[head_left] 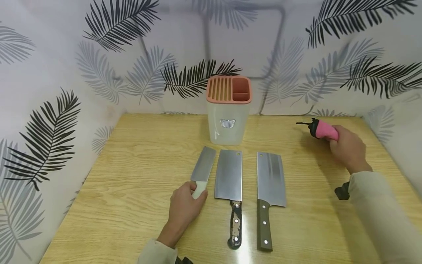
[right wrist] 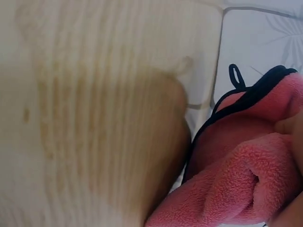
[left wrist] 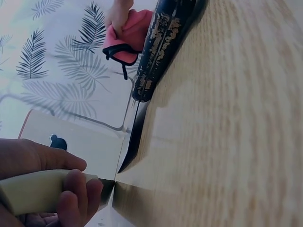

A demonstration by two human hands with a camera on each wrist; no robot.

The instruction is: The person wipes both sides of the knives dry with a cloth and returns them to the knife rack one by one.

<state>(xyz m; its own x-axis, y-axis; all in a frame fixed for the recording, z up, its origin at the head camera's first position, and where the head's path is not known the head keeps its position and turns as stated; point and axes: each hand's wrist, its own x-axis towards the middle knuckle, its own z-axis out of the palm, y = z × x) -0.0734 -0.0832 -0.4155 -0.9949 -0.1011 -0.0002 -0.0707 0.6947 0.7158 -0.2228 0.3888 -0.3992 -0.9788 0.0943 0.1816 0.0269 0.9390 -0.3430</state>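
Note:
In the head view my left hand (head_left: 185, 205) grips the pale handle (head_left: 199, 189) of a small kitchen knife (head_left: 204, 165), whose blade points away toward the back. The left wrist view shows fingers (left wrist: 78, 194) curled round that handle. Off to the right, my right hand (head_left: 350, 148) holds a bunched pink cloth (head_left: 325, 130) with black edging and a hanging loop. Its fleecy folds (right wrist: 227, 184) fill the lower right of the right wrist view. Beside the small knife lies a cleaver (head_left: 229, 174) with a worn black handle.
Right of that cleaver lies a wider cleaver (head_left: 271, 179) with a brown riveted handle. A white knife holder (head_left: 227, 124) with a pink slotted top stands at the back of the wooden table (head_left: 138, 154). Leaf-patterned fabric (head_left: 184, 40) hangs behind it.

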